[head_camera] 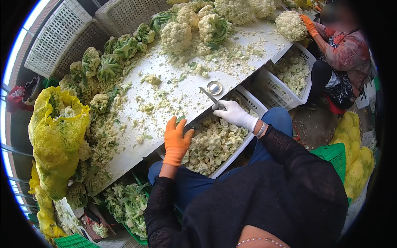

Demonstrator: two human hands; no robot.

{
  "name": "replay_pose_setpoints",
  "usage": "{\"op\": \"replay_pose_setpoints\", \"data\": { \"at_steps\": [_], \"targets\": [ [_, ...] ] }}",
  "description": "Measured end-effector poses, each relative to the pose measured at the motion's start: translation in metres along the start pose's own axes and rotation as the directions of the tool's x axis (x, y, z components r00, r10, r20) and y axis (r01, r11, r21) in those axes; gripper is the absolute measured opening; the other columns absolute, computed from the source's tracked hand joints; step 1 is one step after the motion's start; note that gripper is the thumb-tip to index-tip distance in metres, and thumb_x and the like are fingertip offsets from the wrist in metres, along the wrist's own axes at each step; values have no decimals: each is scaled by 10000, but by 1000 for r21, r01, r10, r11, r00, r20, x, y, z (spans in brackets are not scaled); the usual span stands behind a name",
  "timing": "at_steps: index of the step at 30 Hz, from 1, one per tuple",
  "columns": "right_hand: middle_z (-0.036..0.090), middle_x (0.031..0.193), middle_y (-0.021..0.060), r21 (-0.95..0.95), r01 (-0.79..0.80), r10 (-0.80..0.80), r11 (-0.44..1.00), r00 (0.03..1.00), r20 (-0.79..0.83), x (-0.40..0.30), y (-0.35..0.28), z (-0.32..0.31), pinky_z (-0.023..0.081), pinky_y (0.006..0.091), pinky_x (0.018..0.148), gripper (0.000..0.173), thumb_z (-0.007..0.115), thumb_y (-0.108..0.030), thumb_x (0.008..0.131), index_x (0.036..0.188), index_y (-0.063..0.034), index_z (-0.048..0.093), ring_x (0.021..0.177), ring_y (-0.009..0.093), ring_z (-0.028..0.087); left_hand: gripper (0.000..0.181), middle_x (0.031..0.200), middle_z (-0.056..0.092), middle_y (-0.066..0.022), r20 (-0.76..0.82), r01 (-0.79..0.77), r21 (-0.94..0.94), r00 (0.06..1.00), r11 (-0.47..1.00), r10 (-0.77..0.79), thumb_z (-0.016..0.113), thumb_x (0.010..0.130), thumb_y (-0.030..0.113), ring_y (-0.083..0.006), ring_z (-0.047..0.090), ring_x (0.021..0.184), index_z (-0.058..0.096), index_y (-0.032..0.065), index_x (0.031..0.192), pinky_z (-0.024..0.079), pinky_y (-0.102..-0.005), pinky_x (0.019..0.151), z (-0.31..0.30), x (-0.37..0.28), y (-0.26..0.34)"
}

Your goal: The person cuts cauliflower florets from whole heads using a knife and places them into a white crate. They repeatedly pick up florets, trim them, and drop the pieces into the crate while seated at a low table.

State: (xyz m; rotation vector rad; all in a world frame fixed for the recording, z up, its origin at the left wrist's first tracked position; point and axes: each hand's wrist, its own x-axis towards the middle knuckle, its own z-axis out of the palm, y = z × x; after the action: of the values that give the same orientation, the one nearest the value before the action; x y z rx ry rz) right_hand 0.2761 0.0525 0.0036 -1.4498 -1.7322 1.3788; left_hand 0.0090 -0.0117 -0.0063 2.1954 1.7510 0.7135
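My left hand (176, 144), in an orange glove, is at the near edge of the white table (173, 99), fingers apart and holding nothing. A small green leaf piece (180, 119) lies just beyond its fingertips. In a white glove, my right hand (234, 114) grips a knife (209, 96), its blade pointing up and left over the table. Close to the blade sits a small round metal dish (214, 88). Below both hands, a white plastic crate (245, 136) by my knees holds many cut cauliflower florets (214, 141).
Whole cauliflowers (176, 37) line the table's far side. A yellow mesh sack (59, 142) stands at left, near stacked white crates (59, 37). Leaf trimmings (127, 204) fill a container below left. At right, a co-worker's orange-gloved hand (309, 25) touches a cauliflower (291, 26) above another floret crate (279, 90).
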Motion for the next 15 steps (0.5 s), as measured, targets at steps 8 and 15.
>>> {"op": "replay_pose_setpoints", "data": {
  "at_steps": [8, 15],
  "targets": [
    [703, 963, 122, 30, 9, -8, 999, 999, -39, 13, 22, 1, 505, 324, 819, 305, 666, -215, 899, 1119, -5, 652, 881, 172, 649, 421, 1489, 440, -150, 169, -277, 240, 956, 930, 241, 567, 940, 362, -360, 312, 1431, 586, 173, 1315, 162, -574, 1173, 50, 66, -47],
    [707, 952, 161, -59, -45, 42, 997, 998, -48, 16, 3, -20, 512, 343, 820, 343, 672, -225, 893, 1151, 1, 646, 867, 217, 670, 293, 1329, 577, -186, -96, -30, 642, 988, 766, 118, 594, 926, 282, -349, 465, 1315, 669, 114, 1154, 245, -581, 1132, -56, 29, -146]
  ]
}}
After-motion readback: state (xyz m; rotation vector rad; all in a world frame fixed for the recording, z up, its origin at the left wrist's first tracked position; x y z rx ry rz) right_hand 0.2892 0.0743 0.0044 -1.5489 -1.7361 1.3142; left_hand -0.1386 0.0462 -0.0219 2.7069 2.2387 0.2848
